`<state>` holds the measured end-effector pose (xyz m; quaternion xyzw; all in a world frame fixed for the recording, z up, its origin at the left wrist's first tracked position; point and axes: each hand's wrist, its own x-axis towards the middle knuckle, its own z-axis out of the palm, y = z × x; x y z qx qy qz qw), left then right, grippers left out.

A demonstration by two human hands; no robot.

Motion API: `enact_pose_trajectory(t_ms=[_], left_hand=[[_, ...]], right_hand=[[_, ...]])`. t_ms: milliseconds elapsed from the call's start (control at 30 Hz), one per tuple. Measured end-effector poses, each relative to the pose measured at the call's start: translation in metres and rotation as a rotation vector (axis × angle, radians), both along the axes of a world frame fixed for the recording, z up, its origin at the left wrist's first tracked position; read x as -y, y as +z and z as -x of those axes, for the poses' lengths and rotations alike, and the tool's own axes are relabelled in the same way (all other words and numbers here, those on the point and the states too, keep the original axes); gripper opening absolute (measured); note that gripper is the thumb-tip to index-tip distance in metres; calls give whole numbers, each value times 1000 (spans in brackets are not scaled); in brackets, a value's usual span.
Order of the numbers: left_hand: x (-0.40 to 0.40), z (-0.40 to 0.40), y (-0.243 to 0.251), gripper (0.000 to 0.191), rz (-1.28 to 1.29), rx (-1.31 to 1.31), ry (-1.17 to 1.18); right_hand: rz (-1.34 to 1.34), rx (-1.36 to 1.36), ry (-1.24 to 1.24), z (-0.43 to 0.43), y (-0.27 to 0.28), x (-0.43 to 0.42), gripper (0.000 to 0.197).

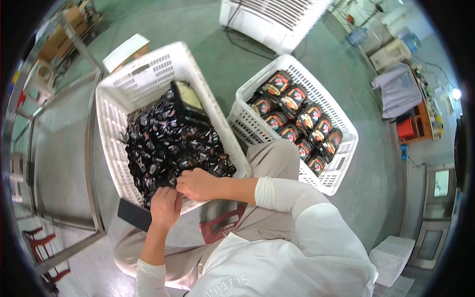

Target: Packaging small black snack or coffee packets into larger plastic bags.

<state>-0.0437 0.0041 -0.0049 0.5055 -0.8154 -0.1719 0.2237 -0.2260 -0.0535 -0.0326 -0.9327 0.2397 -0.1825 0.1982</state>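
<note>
A large white perforated plastic crate (200, 74) stands before me, filled with small black shiny wrapped packets (159, 144). My right hand (196, 183) and my left hand (165, 208) meet over its near edge, fingertips bent inward and close together. Whatever may be between the fingers is hidden by them. At the crate's far right side, a black container or bag (191, 98) with a pale yellow face leans on the packets. By my left wrist is a flat black panel-like object (134, 214), partly covered by the arm.
To the right, a second white crate (343, 135) holds several black packs (310, 117) with colourful labels. A white slatted appliance (259, 26) with a cable stands beyond. A metal frame (91, 148) runs along the left. A red plastic stool (219, 224) shows below me.
</note>
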Motion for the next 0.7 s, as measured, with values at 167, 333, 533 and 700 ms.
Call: enact_pose_trajectory(t_ms=[167,333,533,700], left_hand=[[-3,11,19,13,65,8,-89],[-7,8,33,12,76,29,-69],[-9,4,43,14,27,70,-33],[-3,34,63,18,-1,-2,-42]], right_hand=[[50,-25,-23,42,18,3,12],[-80,-122,-107,95,24,10,12],[-199,-9,-155,98,26,-2,13],[-65,185,-137,70,36,-13,15]])
